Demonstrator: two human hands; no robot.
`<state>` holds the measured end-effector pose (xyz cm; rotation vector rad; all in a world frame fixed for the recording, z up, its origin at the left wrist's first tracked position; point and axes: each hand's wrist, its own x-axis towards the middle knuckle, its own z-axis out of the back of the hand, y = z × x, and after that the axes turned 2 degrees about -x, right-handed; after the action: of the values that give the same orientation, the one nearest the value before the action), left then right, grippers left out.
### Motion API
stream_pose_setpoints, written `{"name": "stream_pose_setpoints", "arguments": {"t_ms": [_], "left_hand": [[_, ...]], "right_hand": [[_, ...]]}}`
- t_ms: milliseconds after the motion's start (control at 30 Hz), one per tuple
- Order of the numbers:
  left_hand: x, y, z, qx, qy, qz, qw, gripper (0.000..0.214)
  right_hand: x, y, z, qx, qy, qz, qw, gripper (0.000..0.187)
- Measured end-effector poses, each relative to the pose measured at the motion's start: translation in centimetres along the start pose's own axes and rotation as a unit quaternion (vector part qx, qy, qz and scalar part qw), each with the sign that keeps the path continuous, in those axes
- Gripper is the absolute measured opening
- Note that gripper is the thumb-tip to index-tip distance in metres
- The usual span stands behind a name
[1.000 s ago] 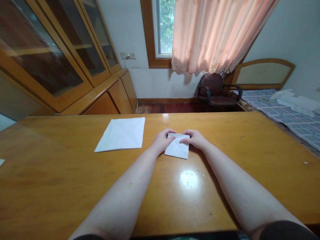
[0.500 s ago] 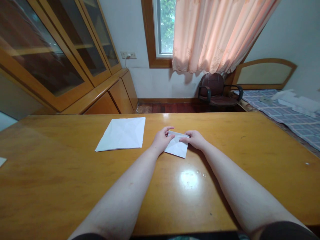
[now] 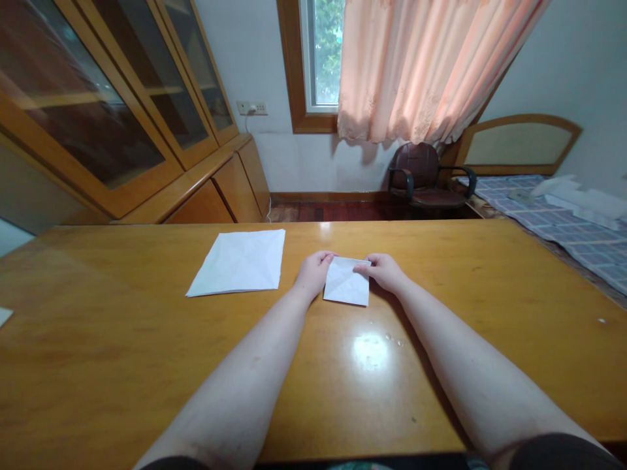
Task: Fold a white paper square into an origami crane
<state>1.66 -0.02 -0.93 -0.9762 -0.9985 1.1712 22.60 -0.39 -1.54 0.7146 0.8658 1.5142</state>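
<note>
A small folded white paper (image 3: 347, 283) lies in the middle of the wooden table (image 3: 147, 352). My left hand (image 3: 313, 272) pinches its far left corner with curled fingers. My right hand (image 3: 385, 270) pinches its far right corner in the same way. Both forearms reach straight out over the tabletop. A larger creased white sheet (image 3: 240, 262) rests flat to the left of my hands, untouched.
A scrap of white paper (image 3: 2, 316) shows at the table's left edge. Glass-fronted wooden cabinets (image 3: 108, 111) stand on the left. Beyond the table are a dark armchair (image 3: 421, 175), a window with a peach curtain (image 3: 416, 65) and a bed (image 3: 578, 222) at the right.
The small paper was lifted and tilted half a second ago; now it lies squarer and flatter. My left fingers have curled down onto its corner.
</note>
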Motion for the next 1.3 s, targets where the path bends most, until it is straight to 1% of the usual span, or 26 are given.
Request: {"name": "stream_pose_setpoints", "arguments": {"t_ms": [67,133,233,300,367,400,533,600,733,933,1067,1133,1200,1300], "left_hand": [[-0.1,-0.1,0.0,-0.010,0.000,0.010,1.000,0.024],[-0.2,-0.2,-0.1,-0.043,0.013,0.027,0.999,0.025],[-0.4,-0.4,-0.3,-0.096,0.053,0.059,0.992,0.033],[-0.5,-0.4,-0.5,-0.100,0.077,0.062,0.990,0.032],[-0.5,-0.4,-0.5,-0.073,0.084,0.051,0.992,0.026],[-0.5,-0.4,-0.4,-0.050,0.078,0.044,0.995,0.023],[-0.3,-0.5,-0.2,0.061,0.030,0.018,0.998,0.026],[-0.2,-0.5,-0.1,0.094,0.021,0.010,0.995,0.029],[-0.3,-0.7,0.0,0.127,0.013,0.011,0.992,0.032],[-0.3,-1.0,0.1,0.161,0.005,0.005,0.987,0.035],[-0.3,-1.1,0.1,0.173,0.007,0.004,0.985,0.039],[-0.4,-1.2,0.1,0.175,0.014,0.003,0.984,0.039],[-0.6,-1.2,0.1,0.175,0.033,-0.002,0.984,0.038],[-0.7,-1.3,0.1,0.178,0.055,-0.014,0.982,0.033]], "right_hand": [[0.0,0.1,0.0,-0.001,-0.001,0.001,1.000,0.038],[-0.1,0.2,0.0,0.006,-0.008,-0.001,1.000,0.037],[-0.1,0.2,0.1,0.028,-0.034,0.000,0.999,0.035],[0.0,0.1,0.1,0.044,-0.052,0.000,0.998,0.035],[0.1,0.0,0.1,0.054,-0.066,-0.003,0.996,0.035],[0.1,-0.1,0.1,0.055,-0.072,-0.005,0.996,0.035],[0.1,0.1,0.0,0.057,-0.077,0.005,0.995,0.040],[0.0,0.2,0.0,0.060,-0.073,0.012,0.995,0.043],[-0.2,0.5,0.1,0.047,-0.058,0.011,0.997,0.045],[-0.5,0.5,0.2,0.057,0.011,0.020,0.998,0.042],[-0.4,0.3,0.1,0.028,0.049,0.028,0.998,0.040],[-0.4,0.2,0.0,0.019,0.058,0.023,0.998,0.038],[-0.3,0.2,0.0,0.012,0.062,0.015,0.998,0.036],[-0.3,0.4,-0.1,0.004,0.055,0.010,0.998,0.033]]}}
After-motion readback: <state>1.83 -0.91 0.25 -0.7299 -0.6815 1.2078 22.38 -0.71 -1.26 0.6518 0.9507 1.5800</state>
